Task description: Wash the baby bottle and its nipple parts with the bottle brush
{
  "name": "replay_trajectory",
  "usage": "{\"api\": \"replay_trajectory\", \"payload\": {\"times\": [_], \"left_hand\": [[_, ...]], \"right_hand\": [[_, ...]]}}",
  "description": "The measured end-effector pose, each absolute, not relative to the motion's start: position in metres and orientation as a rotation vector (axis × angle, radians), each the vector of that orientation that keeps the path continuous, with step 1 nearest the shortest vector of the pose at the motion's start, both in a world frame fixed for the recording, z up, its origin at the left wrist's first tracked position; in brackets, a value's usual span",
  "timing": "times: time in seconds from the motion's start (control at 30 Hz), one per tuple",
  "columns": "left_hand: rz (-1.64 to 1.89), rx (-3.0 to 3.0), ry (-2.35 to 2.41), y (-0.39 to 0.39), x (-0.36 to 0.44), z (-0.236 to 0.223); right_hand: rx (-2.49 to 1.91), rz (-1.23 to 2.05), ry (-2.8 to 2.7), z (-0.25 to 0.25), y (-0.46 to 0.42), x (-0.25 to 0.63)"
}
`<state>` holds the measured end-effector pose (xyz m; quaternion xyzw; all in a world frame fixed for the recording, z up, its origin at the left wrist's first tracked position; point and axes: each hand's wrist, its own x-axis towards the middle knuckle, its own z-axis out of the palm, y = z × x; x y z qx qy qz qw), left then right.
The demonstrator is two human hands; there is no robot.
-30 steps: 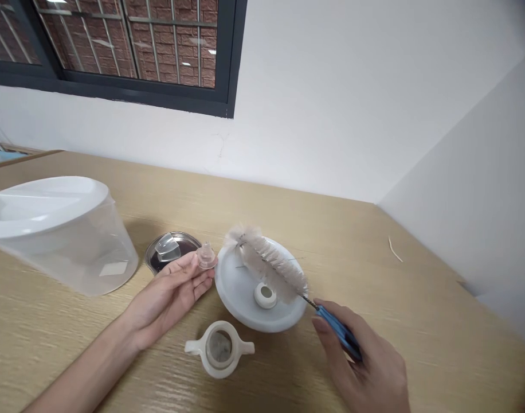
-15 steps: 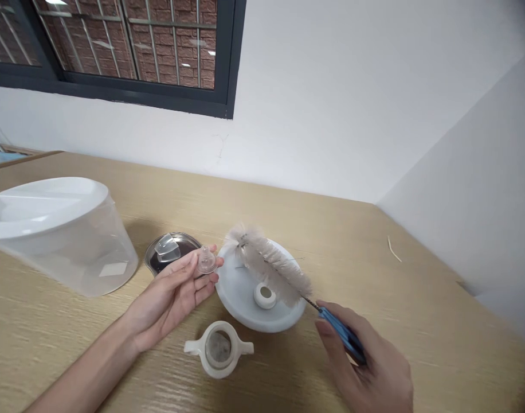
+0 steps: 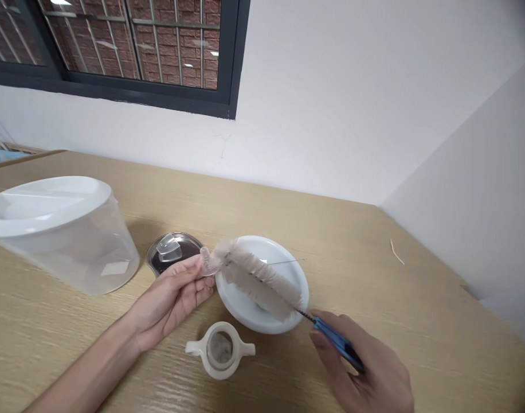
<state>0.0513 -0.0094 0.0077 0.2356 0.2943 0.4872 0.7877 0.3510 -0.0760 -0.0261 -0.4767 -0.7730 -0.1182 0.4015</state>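
My left hand [image 3: 170, 307] pinches a clear bottle nipple [image 3: 208, 263] between thumb and fingers, left of the white bowl. In my right hand [image 3: 365, 358] is the blue handle of a bottle brush [image 3: 262, 281], which slants up and left over the bowl [image 3: 303, 307]. The brush's bristly tip meets the open side of the nipple; whether it reaches inside I cannot tell. Bristles hide the white ring in the bowl. Below the bowl stands a bottle with two white handles [image 3: 220, 350], open at the top.
A metal dish [image 3: 189, 244] with a clear plastic cap [image 3: 169, 248] on it sits behind my left hand. To the left stands a large translucent container with a white lid [image 3: 60, 229]. A thin pale strip [image 3: 396, 252] lies on the wooden table [image 3: 340, 241] at right.
The brush has moved left and slightly down, so its tip now meets the nipple. The nipple has turned its open side towards the brush. The ring is now covered by bristles.
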Motion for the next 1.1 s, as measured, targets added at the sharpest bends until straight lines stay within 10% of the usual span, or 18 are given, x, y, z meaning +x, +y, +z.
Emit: {"api": "replay_trajectory", "payload": {"times": [1.1], "left_hand": [[1.01, 0.594, 0.627, -0.0102, 0.0547, -0.0011]], "right_hand": [[-1.196, -0.422, -1.956, -0.0243, -0.0743, 0.354]]}}
